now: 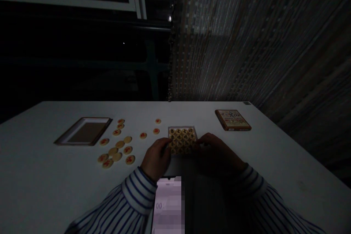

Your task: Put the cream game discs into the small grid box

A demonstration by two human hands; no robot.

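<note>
A small clear tray (182, 127) sits on the table in front of me, packed with round wooden Chinese chess pieces (179, 137) in rows, their black characters facing up. On its left edge, my left hand (157, 158) has its fingers closed, the thumb side toward me. My right hand (219, 152) grips the opposite edge, its lower part lost in dark shadow. Left of the tray lie several loose chess pieces (127, 150), many with red characters up and some showing plain faces (120, 144).
An open box half (101, 139) rests on the white table (49, 175) at the left. The printed box lid (233, 120) lies at the right. Close to me, between my forearms, is a lit phone (167, 204). A bead curtain (219, 44) hangs behind the table.
</note>
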